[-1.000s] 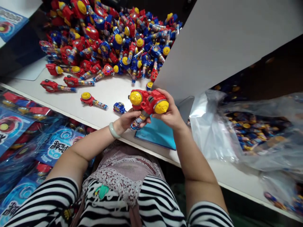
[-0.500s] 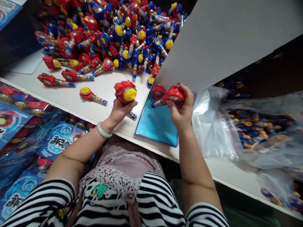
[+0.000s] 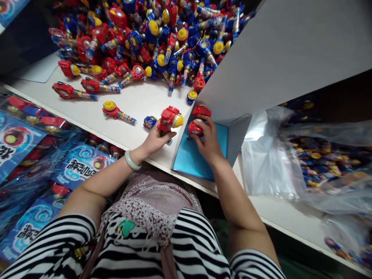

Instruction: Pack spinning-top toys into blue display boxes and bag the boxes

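My left hand [image 3: 153,142] grips a red toy launcher with a yellow cap [image 3: 170,118] just above the white table [image 3: 136,102], at the left wall of a blue-lined box [image 3: 200,157]. My right hand [image 3: 207,140] is inside that box, closed on a second red toy [image 3: 195,128]. Another red toy [image 3: 201,111] lies at the back of the box, just beyond my fingers. A small blue toy [image 3: 149,122] rests on the table beside my left hand.
A big heap of red and blue toys [image 3: 151,38] covers the far table. The box's grey lid [image 3: 285,50] stands up on the right. A clear plastic bag of toys [image 3: 314,162] lies right of the box. Blue printed packages [image 3: 43,155] are stacked at left.
My hands separated with the toys they held together. The right hand went down into the blue-lined box with its red toy; the left lowered its yellow-capped toy toward the box's edge.
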### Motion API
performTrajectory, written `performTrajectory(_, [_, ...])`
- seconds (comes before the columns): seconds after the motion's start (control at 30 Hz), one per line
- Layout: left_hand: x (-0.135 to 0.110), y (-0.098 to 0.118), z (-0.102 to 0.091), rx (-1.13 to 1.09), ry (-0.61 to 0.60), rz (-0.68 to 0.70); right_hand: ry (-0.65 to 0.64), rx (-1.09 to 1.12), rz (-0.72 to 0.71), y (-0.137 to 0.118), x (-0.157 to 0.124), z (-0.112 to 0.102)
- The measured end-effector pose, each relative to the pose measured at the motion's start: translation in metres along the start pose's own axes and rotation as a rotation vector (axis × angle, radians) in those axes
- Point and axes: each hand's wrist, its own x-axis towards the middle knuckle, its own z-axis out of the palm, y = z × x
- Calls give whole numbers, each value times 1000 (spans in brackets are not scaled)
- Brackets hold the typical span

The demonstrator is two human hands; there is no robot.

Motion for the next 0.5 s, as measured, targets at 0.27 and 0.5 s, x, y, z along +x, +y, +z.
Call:
performTrajectory(0.27, [-18,33,28,544,-20,716,323,89,43,-71,-11,-22])
performTrajectory(0.5, [-15,12,-38,1040,-271,-81,298,50,-265,-27,-34,-21])
